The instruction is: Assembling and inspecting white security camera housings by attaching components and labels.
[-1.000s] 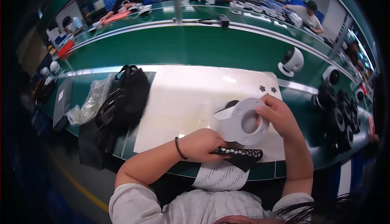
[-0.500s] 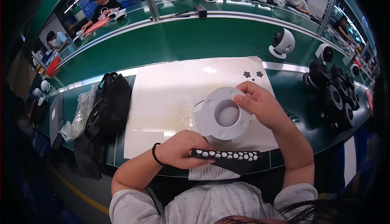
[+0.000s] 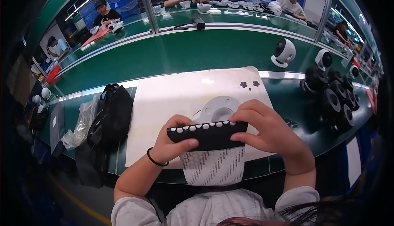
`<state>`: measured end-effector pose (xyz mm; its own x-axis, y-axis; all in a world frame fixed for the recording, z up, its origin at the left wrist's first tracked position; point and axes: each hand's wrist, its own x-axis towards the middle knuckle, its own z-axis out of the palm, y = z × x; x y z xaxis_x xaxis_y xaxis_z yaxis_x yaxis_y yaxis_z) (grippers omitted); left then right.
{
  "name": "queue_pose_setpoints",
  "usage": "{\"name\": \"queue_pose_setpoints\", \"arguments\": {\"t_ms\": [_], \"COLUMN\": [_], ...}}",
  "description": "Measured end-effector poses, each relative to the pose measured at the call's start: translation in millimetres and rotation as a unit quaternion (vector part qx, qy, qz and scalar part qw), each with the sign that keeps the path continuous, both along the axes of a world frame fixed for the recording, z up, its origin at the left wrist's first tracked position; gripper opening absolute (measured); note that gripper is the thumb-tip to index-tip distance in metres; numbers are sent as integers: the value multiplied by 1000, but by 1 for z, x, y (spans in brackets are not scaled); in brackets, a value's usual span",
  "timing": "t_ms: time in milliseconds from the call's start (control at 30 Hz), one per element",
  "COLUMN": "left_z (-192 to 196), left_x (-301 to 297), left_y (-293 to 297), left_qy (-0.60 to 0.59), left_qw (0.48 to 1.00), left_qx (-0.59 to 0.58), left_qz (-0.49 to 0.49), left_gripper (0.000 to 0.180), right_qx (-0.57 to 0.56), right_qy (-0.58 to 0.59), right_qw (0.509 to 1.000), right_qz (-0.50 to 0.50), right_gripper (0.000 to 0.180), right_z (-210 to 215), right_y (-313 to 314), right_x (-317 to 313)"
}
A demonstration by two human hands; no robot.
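Observation:
Stretched between both hands is a bent black sheet of white oval stick-on pads (image 3: 207, 138), with a row of pads along its upper fold. Its white backing paper (image 3: 213, 166) hangs toward me. My left hand (image 3: 176, 138) pinches the left end, thumb in front. At the right end, my right hand (image 3: 260, 127) grips with thumb below and fingertips by the last pads. Just beyond the sheet, a round white plastic base (image 3: 219, 103) with a recessed centre lies on the white mat (image 3: 160, 99), its near part hidden.
A black bag (image 3: 113, 115) and a clear plastic bag (image 3: 80, 123) lie left of the mat. Several black round units (image 3: 332, 99) crowd the right side. A white-and-black device (image 3: 284, 53) stands at the back. Flower-shaped black pieces (image 3: 243, 85) lie on the mat. Co-workers sit across the bench.
My right hand has let go of the white base, now resting on the mat, and has taken the sheet's right end. The sheet has been raised and turned, showing more backing.

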<state>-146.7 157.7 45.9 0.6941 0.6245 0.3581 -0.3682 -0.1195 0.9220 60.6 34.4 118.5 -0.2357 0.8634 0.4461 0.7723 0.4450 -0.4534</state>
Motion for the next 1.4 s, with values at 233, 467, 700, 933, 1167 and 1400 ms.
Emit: {"name": "queue_pose_setpoints", "arguments": {"t_ms": [233,467,700,933,1167,1400], "left_z": [-9,-7,-10,-5,-4,-3], "left_x": [-8,-7,-7,-7,-6,-6], "left_y": [10,10,9,5,4,2], "left_qy": [56,65,56,88,105,101], "left_qw": [996,987,977,970,971,977], "left_qx": [65,137,193,214,202,176], "left_qz": [11,47,68,80,76,71], "left_gripper": [21,16,18,19,20,19], "right_qx": [-40,-122,17,8,11,-21], "right_qy": [53,61,96,19,54,22], "right_qw": [997,990,994,1000,998,996], "right_qz": [-36,-30,-41,-14,-34,86], "right_gripper": [19,21,30,26,29,29], "right_z": [-2,5,3,12,8,14], "right_y": [2,1,-3,-10,-6,-14], "right_x": [-1,6,8,3,3,0]}}
